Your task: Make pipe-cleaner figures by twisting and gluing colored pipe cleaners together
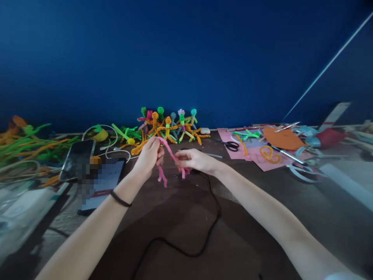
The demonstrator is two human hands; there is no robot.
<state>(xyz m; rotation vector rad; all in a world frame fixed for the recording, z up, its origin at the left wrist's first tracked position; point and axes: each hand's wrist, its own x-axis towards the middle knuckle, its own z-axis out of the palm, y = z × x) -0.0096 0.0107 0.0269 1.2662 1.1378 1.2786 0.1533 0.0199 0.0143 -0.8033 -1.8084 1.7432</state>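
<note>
A fuzzy pink pipe cleaner (168, 146) arches between my hands over the dark table, its ends hanging down. My left hand (150, 155), with a black band at the wrist, is closed on its upper left part. At the right, my right hand (194, 160) pinches the strand lower down, thumb and fingers together. Just behind them stands a row of small pipe cleaner figures (168, 125) in orange, green, pink and blue, against the blue wall.
Two phones (101, 190) (78, 157) and a white cable (112, 146) lie left, beside green and orange pipe cleaners (26, 144). Black scissors (231, 146), pink paper (264, 161) and an orange sheet (284, 139) are right. A black cord (215, 221) crosses the front.
</note>
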